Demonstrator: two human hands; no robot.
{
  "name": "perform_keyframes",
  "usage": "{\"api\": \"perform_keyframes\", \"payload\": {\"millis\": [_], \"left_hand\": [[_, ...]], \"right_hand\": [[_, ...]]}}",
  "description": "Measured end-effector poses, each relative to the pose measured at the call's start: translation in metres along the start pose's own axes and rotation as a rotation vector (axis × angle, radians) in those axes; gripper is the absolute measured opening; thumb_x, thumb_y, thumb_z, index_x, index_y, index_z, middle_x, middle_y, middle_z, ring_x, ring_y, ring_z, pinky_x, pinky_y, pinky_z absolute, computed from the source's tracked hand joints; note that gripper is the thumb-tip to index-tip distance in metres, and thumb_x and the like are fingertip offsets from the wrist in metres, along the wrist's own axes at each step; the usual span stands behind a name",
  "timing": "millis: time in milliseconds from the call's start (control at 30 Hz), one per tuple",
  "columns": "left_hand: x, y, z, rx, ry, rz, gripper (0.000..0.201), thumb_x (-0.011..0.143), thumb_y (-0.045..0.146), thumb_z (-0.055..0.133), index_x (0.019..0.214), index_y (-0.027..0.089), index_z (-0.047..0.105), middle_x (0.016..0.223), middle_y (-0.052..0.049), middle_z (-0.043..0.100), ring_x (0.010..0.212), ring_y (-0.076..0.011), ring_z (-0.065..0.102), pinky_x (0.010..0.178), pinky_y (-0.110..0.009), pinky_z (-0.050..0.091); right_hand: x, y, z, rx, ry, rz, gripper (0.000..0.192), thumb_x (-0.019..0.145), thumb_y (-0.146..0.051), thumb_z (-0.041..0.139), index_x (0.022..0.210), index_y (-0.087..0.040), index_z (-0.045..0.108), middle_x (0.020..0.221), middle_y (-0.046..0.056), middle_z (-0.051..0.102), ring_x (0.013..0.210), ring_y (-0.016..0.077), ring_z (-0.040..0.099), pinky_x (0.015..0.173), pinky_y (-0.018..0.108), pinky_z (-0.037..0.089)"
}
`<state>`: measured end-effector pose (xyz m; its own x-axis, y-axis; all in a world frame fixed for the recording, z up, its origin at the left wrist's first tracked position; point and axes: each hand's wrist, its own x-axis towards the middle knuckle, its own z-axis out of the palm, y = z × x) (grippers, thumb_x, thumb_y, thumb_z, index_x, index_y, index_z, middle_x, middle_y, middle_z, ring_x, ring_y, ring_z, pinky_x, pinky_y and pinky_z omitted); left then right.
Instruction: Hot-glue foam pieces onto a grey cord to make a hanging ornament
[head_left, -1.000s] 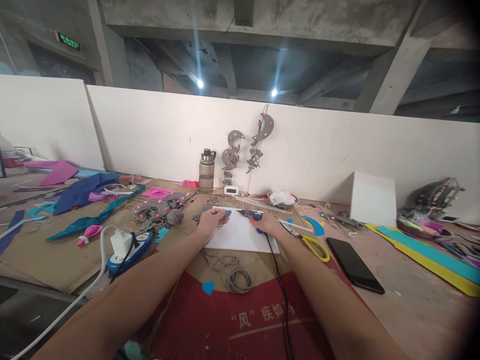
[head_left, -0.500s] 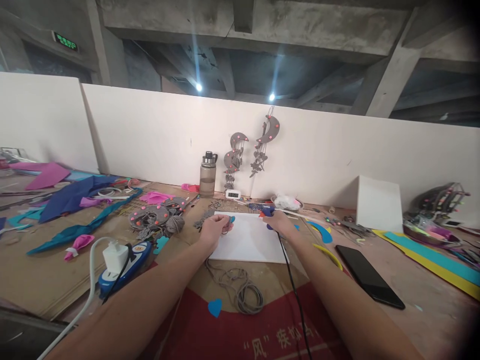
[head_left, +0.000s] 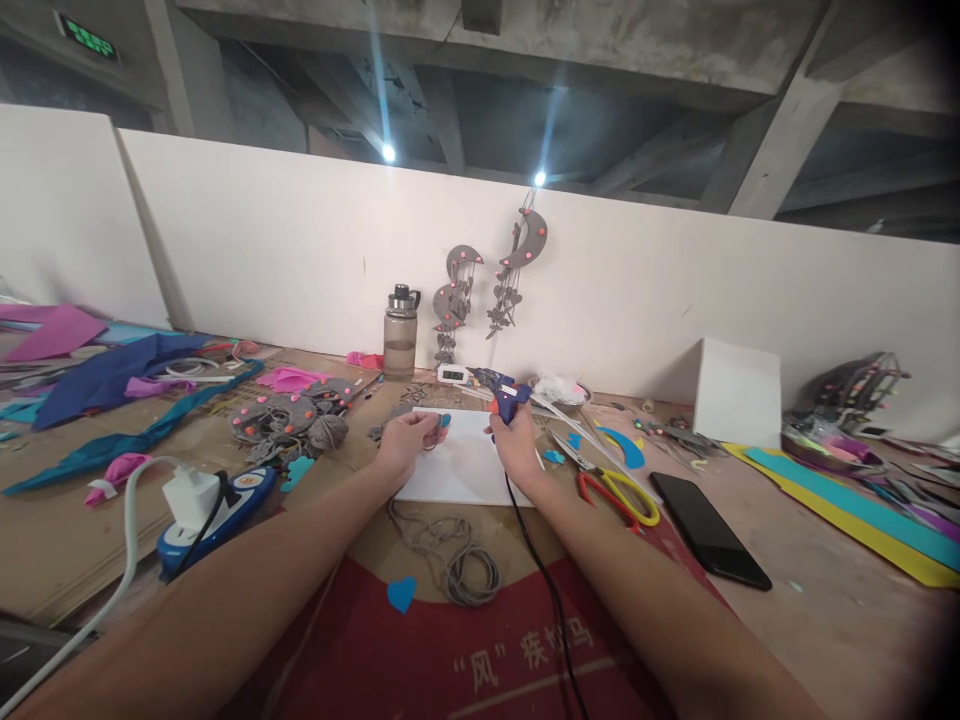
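My left hand [head_left: 405, 447] pinches a small blue felt piece [head_left: 445, 420] above the left part of a white sheet [head_left: 459, 472]. In my right hand [head_left: 514, 450] is a blue hot glue gun [head_left: 512, 396], its fingers wrapped round the handle, over the sheet's right side. A black cable [head_left: 540, 570] runs down from the gun toward me. Grey cord [head_left: 472, 578] lies coiled just in front of the sheet, with one strand leading up under my left hand. Beside the coil is a blue felt heart [head_left: 401, 594].
Red-and-yellow-handled scissors [head_left: 619, 497] and a black phone [head_left: 709, 530] lie to the right. A power strip [head_left: 217, 515] with a white plug is on the left. At the back stand a water bottle [head_left: 400, 340] and a small white clock [head_left: 452, 375]. Grey moon hangings [head_left: 529, 240] hang on the wall.
My right hand has lifted the glue gun up from the back of the sheet and moved left, uncovering the scissors. My left hand still pinches the blue piece. The view has shifted slightly.
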<state>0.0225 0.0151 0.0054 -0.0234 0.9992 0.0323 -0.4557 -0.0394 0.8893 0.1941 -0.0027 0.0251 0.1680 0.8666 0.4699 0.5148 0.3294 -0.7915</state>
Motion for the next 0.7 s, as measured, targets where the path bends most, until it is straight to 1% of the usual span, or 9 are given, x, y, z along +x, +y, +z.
{"api": "perform_keyframes", "payload": {"millis": [33,100,233,333,400,500,533,600,700], "left_hand": [[0.0,0.002,0.0,-0.011,-0.006,0.005,0.017,0.066,0.021,0.075,0.069,0.01,0.062,0.071,-0.008,0.068,0.061,-0.0129,0.064,0.066,-0.028,0.052],[-0.001,0.006,0.0,-0.028,-0.015,0.002,0.016,0.068,0.02,0.074,0.069,0.01,0.062,0.069,-0.008,0.068,0.063,-0.0135,0.064,0.068,-0.028,0.053],[-0.001,0.021,-0.002,-0.063,0.007,0.028,0.01,0.07,0.016,0.069,0.07,0.01,0.061,0.068,-0.005,0.066,0.064,-0.0138,0.065,0.07,-0.028,0.053],[0.002,0.034,-0.005,-0.062,0.021,0.09,0.011,0.07,0.017,0.069,0.069,0.011,0.06,0.067,-0.004,0.064,0.063,-0.0116,0.064,0.068,-0.026,0.052],[0.004,0.042,-0.008,-0.025,0.044,0.182,0.012,0.069,0.019,0.07,0.068,0.012,0.06,0.065,-0.002,0.063,0.062,-0.0109,0.062,0.067,-0.026,0.051],[0.005,0.054,-0.009,0.103,0.09,0.329,0.014,0.069,0.024,0.07,0.07,0.013,0.062,0.066,-0.003,0.063,0.062,-0.0122,0.062,0.062,-0.026,0.05],[0.004,0.058,-0.009,0.149,0.12,0.374,0.015,0.069,0.025,0.07,0.071,0.013,0.063,0.067,-0.003,0.063,0.062,-0.0128,0.062,0.059,-0.024,0.049],[0.001,0.064,-0.007,0.203,0.135,0.45,0.015,0.07,0.027,0.069,0.072,0.013,0.064,0.066,-0.003,0.062,0.061,-0.0121,0.06,0.054,-0.022,0.046],[-0.001,0.067,-0.005,0.178,0.129,0.433,0.014,0.07,0.026,0.067,0.072,0.013,0.065,0.066,-0.003,0.062,0.06,-0.0102,0.057,0.053,-0.02,0.044]], "right_hand": [[0.0,-0.002,0.001,0.099,0.007,-0.001,0.04,0.078,-0.024,0.043,0.117,-0.018,0.036,0.108,0.008,0.06,0.069,0.0121,0.062,0.065,0.027,0.053],[-0.001,-0.005,0.005,0.277,0.007,-0.019,0.037,0.075,-0.023,0.049,0.11,-0.02,0.04,0.102,0.005,0.061,0.066,0.0107,0.061,0.059,0.025,0.053],[-0.007,-0.007,0.014,0.447,-0.075,-0.058,0.028,0.075,-0.023,0.051,0.101,-0.021,0.043,0.096,0.002,0.062,0.069,0.0105,0.061,0.053,0.023,0.053],[-0.011,-0.01,0.016,0.521,-0.093,-0.042,0.026,0.077,-0.027,0.054,0.099,-0.021,0.042,0.095,0.001,0.061,0.065,0.0092,0.06,0.049,0.022,0.051],[-0.013,-0.013,0.016,0.556,-0.099,-0.045,0.026,0.078,-0.03,0.054,0.099,-0.021,0.041,0.094,0.0,0.06,0.063,0.0083,0.058,0.046,0.02,0.049],[-0.017,-0.016,0.015,0.572,-0.071,-0.082,0.028,0.08,-0.032,0.054,0.102,-0.022,0.041,0.094,0.0,0.059,0.059,0.0072,0.056,0.043,0.019,0.046],[-0.018,-0.017,0.015,0.571,-0.057,-0.091,0.028,0.08,-0.032,0.054,0.102,-0.022,0.04,0.094,0.0,0.059,0.058,0.0068,0.055,0.043,0.019,0.045],[-0.019,-0.018,0.015,0.557,-0.046,-0.096,0.025,0.081,-0.031,0.054,0.1,-0.021,0.041,0.092,0.0,0.06,0.057,0.0061,0.053,0.043,0.018,0.044],[-0.022,-0.019,0.016,0.544,-0.052,-0.115,0.023,0.082,-0.032,0.053,0.099,-0.022,0.041,0.093,0.001,0.06,0.059,0.0066,0.054,0.044,0.018,0.045]]}}
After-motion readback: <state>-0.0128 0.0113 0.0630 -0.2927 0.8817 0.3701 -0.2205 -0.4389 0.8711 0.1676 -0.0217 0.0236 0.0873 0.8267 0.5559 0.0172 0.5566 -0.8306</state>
